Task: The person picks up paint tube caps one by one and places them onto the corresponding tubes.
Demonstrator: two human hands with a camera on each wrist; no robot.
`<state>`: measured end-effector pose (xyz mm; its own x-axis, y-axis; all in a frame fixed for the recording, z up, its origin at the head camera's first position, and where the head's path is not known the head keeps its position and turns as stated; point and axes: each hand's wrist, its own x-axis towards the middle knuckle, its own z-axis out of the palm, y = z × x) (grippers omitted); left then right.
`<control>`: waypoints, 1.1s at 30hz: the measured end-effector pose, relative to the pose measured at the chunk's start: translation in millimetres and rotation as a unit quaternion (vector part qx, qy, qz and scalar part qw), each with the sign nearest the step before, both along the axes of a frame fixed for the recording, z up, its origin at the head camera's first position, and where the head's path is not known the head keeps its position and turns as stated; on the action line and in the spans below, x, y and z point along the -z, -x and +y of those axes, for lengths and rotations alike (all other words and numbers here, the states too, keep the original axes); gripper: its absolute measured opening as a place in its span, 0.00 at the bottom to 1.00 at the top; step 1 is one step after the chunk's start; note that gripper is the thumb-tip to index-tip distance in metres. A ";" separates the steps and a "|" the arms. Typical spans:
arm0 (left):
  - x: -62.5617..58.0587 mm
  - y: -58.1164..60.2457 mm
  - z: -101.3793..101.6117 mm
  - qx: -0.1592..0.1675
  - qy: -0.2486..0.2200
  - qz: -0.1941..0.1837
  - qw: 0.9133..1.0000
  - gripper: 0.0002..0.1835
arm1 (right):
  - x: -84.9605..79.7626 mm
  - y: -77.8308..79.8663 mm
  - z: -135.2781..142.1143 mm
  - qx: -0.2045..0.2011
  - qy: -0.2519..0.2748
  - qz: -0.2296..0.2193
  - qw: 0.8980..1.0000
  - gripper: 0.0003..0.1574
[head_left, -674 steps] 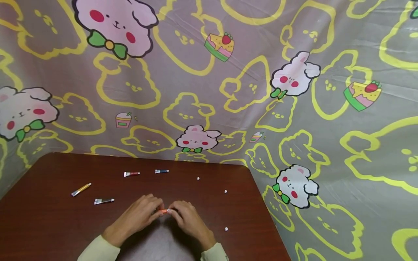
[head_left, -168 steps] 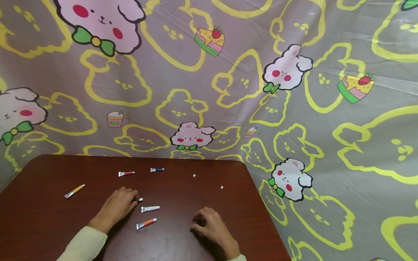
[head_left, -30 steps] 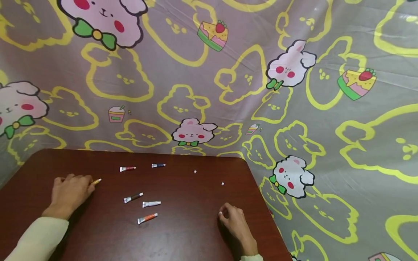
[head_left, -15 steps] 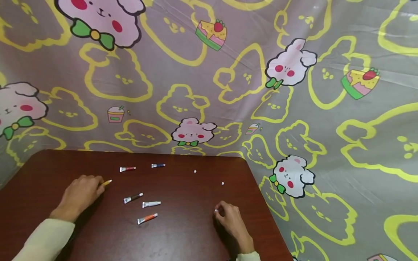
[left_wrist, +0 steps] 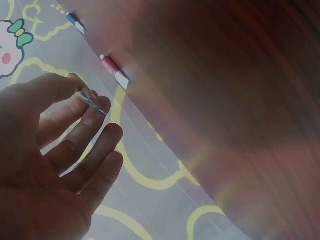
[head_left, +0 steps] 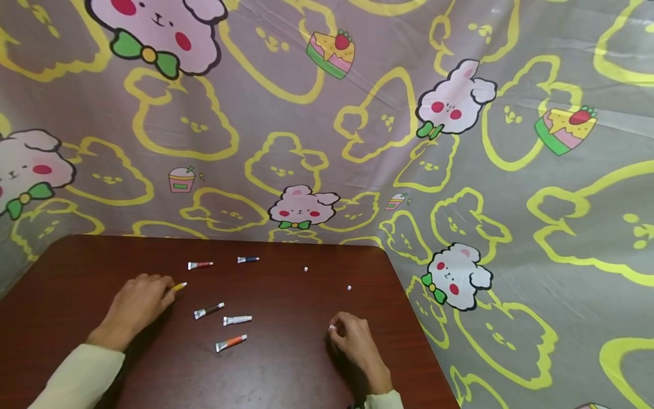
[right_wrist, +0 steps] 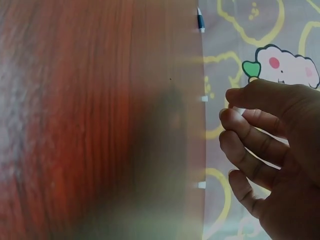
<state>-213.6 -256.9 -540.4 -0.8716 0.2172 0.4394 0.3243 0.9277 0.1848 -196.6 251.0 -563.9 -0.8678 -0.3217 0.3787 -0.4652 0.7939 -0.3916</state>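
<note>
Pinching a yellow tube (head_left: pixel 179 286) by its tail, the left hand's grip (head_left: pixel 137 309) is narrowed to thumb and fingertips over the left of the table (head_left: pixel 286 372). The left wrist view shows the tube's silvery tail (left_wrist: pixel 91 99) between those tips, with the other fingers loosely bent. A pale sleeve (head_left: pixel 84 366) covers the arm behind this grip. The yellow tube's white end points rightward, out of the grip.

Beyond the left grip and slightly right of its fingertips lies a red tube (head_left: pixel 201 265). Just right of that grip, nearer the person, is a dark brown tube (head_left: pixel 209 310). Farther right of the grip come an orange tube (head_left: pixel 232 342), nearer still to the person, and a white tube (head_left: pixel 237 320) just beyond it. A blue tube (head_left: pixel 249 259) lies beyond the left grip, well to its right.

A far white piece (head_left: pixel 305 269) lies beyond and left of the right hand's grip (head_left: pixel 357 343). That grip is narrow too, thumb and fingertips pinching a tiny white piece (head_left: pixel 332 327), mostly hidden. Beyond those fingertips, slightly right, lies a third white piece (head_left: pixel 349 287). Patterned fabric (head_left: pixel 511 216) hangs farther right.
</note>
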 end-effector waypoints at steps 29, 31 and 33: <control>-0.1 -4.9 18.7 0.014 0.006 0.000 1.000 0.06 | -1.7 4.7 -23.0 -0.034 -0.001 0.052 0.998 0.05; -0.1 -5.4 20.5 0.015 0.008 -0.001 1.000 0.06 | -1.9 5.4 -24.0 -0.032 0.008 0.038 0.999 0.05; 0.3 -6.4 22.2 0.018 0.004 0.002 1.000 0.06 | -2.4 5.9 -25.1 -0.029 0.022 0.021 0.999 0.05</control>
